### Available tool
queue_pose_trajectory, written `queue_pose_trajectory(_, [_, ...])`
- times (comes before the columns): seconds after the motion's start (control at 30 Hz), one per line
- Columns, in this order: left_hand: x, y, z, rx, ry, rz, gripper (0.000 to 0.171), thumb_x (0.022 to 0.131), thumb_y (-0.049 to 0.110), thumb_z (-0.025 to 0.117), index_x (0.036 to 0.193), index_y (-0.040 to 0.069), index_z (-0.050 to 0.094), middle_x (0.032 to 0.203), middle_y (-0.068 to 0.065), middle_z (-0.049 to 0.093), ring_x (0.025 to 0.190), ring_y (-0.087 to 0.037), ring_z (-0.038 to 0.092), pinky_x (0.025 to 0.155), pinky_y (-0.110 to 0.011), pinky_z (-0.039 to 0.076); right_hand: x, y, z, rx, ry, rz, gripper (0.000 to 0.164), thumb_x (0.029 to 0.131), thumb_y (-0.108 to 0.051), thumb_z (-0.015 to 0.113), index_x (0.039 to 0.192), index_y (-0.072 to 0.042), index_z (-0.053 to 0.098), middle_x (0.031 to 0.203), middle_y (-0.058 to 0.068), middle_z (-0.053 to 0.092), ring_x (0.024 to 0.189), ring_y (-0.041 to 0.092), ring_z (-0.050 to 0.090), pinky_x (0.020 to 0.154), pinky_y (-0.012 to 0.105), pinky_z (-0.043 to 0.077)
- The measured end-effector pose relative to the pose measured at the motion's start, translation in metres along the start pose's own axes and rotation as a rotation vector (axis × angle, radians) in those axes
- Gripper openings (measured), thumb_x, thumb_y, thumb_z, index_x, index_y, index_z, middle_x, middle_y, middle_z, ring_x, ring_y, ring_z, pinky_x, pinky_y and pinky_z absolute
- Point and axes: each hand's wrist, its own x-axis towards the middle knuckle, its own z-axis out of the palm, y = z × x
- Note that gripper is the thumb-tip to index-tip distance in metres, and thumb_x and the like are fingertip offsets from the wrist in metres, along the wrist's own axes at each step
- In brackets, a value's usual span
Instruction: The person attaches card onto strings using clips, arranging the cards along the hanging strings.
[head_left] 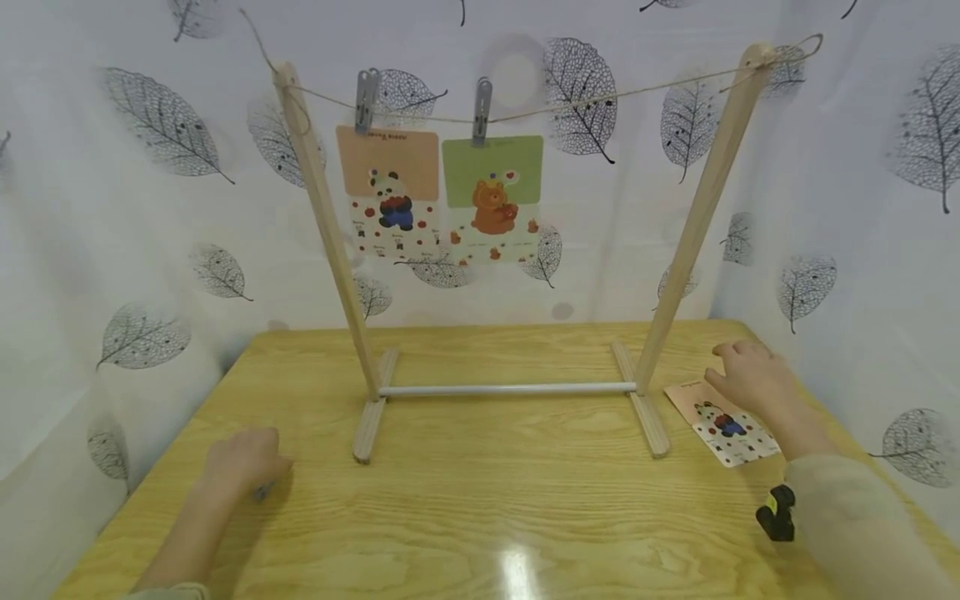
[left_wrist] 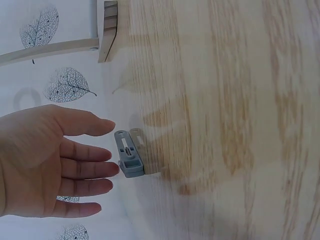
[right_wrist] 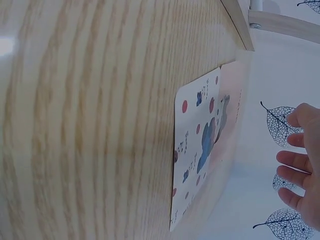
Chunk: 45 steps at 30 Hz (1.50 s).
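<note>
Just right of the wooden stand (head_left: 697, 225), the loose card (head_left: 731, 427) lies on the surface (head_left: 487, 483); the right hand (head_left: 756, 382) hovers over its far end, fingers lightly bent and holding nothing. Left of the stand, nearer the person, the left hand (left_wrist: 60, 162) has its fingers extended and free beside the loose clip (left_wrist: 129, 156). Picking these up seems the step in hand: best to ease a fingertip under the card's edge and pinch without creasing, and to take the clip by its handle end, leaving its mouth free. Counted, there are three cards, the loose one plus a panda card (head_left: 390, 192) and a bear card (head_left: 492, 204) between the stand's uprights; three grey clips, two on the stand's one string (head_left: 645, 90); and one black object (head_left: 777, 512) right of the stand.
</note>
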Motion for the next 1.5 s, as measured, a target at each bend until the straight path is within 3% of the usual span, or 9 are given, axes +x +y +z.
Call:
queue_pose_trajectory(0.37, [-0.005, 0.0, 0.004, -0.024, -0.027, -0.023, 0.02, 0.078, 0.011, 0.051, 0.059, 0.008, 0.047, 0.057, -0.003, 0.046, 0.049, -0.017, 0.042, 0.047, -0.03, 0.035, 0.001, 0.005, 0.008, 0.02, 0.012, -0.004, 0.051, 0.091, -0.025, 0.048, 0.126, 0.013, 0.041, 0.122, 0.039, 0.038, 0.112, 0.055, 0.033, 0.093, 0.066, 0.024])
queue_pose_trajectory(0.67, [0.0, -0.001, 0.007, -0.028, -0.036, -0.026, 0.018, 0.078, 0.012, 0.051, 0.06, 0.008, 0.049, 0.059, -0.004, 0.049, 0.054, -0.02, 0.047, 0.051, -0.038, 0.04, 0.002, 0.01, 0.012, 0.022, -0.016, 0.026, 0.052, 0.092, -0.025, 0.048, 0.127, 0.013, 0.04, 0.122, 0.039, 0.036, 0.113, 0.055, 0.032, 0.093, 0.066, 0.024])
queue_pose_trajectory(0.77, [0.002, -0.001, 0.008, -0.013, -0.001, -0.019, 0.016, 0.077, 0.012, 0.051, 0.062, 0.008, 0.05, 0.06, -0.004, 0.05, 0.056, -0.021, 0.048, 0.052, -0.041, 0.042, 0.002, 0.011, 0.012, 0.011, -0.024, 0.029, 0.052, 0.091, -0.025, 0.05, 0.126, 0.013, 0.04, 0.122, 0.039, 0.038, 0.112, 0.055, 0.033, 0.093, 0.066, 0.025])
queue_pose_trajectory(0.97, [0.006, 0.0, 0.003, 0.021, 0.132, 0.01, 0.016, 0.079, 0.016, 0.058, 0.069, 0.005, 0.052, 0.065, -0.009, 0.052, 0.06, -0.027, 0.051, 0.054, -0.047, 0.043, 0.002, 0.011, 0.013, 0.0, -0.039, 0.034, 0.054, 0.091, -0.027, 0.05, 0.126, 0.012, 0.041, 0.121, 0.039, 0.039, 0.11, 0.056, 0.034, 0.091, 0.066, 0.028])
queue_pose_trajectory(1.2, [0.009, 0.003, -0.009, 0.036, 0.145, 0.046, 0.017, 0.081, 0.016, 0.059, 0.075, 0.001, 0.055, 0.063, -0.006, 0.051, 0.057, -0.024, 0.049, 0.052, -0.044, 0.043, 0.004, 0.011, 0.017, 0.014, -0.062, 0.027, 0.054, 0.09, -0.028, 0.049, 0.128, 0.01, 0.041, 0.124, 0.037, 0.039, 0.111, 0.056, 0.034, 0.088, 0.067, 0.029])
queue_pose_trajectory(1.37, [0.011, 0.007, -0.015, 0.04, 0.212, 0.083, 0.015, 0.079, 0.015, 0.058, 0.071, 0.004, 0.052, 0.06, -0.004, 0.046, 0.054, -0.021, 0.044, 0.047, -0.041, 0.038, 0.004, 0.01, 0.019, 0.007, -0.068, 0.014, 0.054, 0.091, -0.028, 0.048, 0.129, 0.009, 0.041, 0.125, 0.037, 0.038, 0.112, 0.055, 0.034, 0.087, 0.067, 0.03])
queue_pose_trajectory(1.5, [0.013, 0.014, -0.023, 0.046, 0.25, 0.107, 0.014, 0.077, 0.012, 0.058, 0.079, -0.002, 0.057, 0.066, -0.008, 0.053, 0.057, -0.023, 0.048, 0.049, -0.042, 0.041, 0.004, 0.011, 0.021, 0.026, -0.086, -0.006, 0.052, 0.092, -0.026, 0.046, 0.129, 0.01, 0.041, 0.125, 0.038, 0.037, 0.112, 0.056, 0.033, 0.086, 0.068, 0.03])
